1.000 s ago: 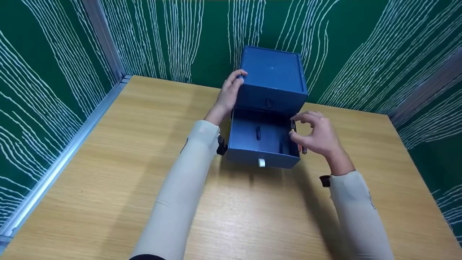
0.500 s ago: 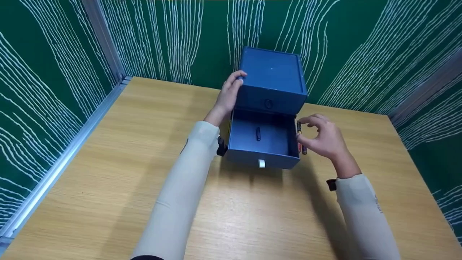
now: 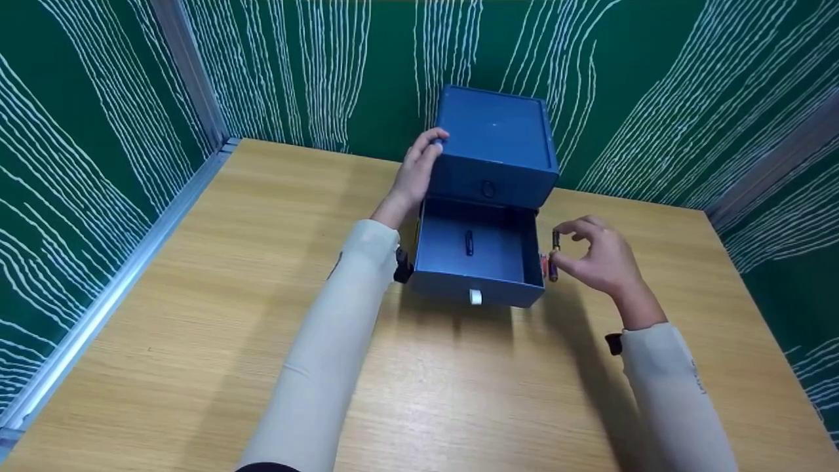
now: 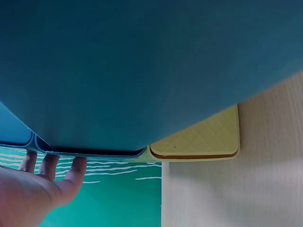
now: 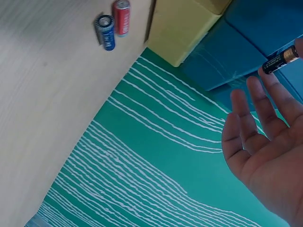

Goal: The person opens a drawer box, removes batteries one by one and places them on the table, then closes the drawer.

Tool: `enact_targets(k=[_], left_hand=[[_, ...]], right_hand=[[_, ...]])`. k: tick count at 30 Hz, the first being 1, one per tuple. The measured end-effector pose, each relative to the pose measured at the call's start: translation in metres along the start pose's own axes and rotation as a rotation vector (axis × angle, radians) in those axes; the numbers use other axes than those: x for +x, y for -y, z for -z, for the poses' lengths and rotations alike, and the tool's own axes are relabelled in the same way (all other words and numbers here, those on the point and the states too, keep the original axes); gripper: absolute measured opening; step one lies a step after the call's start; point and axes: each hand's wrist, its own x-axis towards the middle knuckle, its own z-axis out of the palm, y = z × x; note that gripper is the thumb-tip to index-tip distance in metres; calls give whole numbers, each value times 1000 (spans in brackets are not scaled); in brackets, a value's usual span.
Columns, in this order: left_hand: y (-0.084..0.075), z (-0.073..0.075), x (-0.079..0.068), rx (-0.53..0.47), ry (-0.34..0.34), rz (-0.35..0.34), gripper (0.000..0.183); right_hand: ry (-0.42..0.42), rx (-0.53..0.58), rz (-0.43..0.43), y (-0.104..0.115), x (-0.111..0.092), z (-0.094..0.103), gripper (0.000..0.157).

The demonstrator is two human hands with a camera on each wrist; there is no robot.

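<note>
A blue drawer cabinet (image 3: 495, 128) stands near the back wall. Its blue drawer (image 3: 477, 288) with a white pull tab is out toward me, and a small dark cylinder (image 3: 468, 242) lies in it. My left hand (image 3: 414, 170) rests against the cabinet's left side, fingertips at the frame edge in the left wrist view. To the right of the drawer, my right hand (image 3: 600, 255) pinches a black and copper battery (image 5: 280, 60) between thumb and index finger. The other fingers are spread. On the table below stand a blue battery (image 5: 107, 34) and a red battery (image 5: 122, 18).
A yellow drawer unit (image 4: 203, 137) sits under the blue ones. The wooden table (image 3: 196, 314) extends to both sides and in front. Green walls (image 3: 380, 72) with white wavy lines enclose the back and sides.
My right hand has moved right, from the drawer's right edge to outside it, carrying the battery and coming slightly nearer. My left hand and the drawer stay in place.
</note>
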Motion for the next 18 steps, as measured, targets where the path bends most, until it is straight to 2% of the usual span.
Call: enact_targets(k=[9, 18], left_hand=[[1, 0, 2, 16, 3, -30, 31], [1, 0, 3, 38, -5, -20, 30]], right_hand=[[56, -15, -56, -9, -1, -2, 42], [82, -18, -75, -13, -3, -5, 44]])
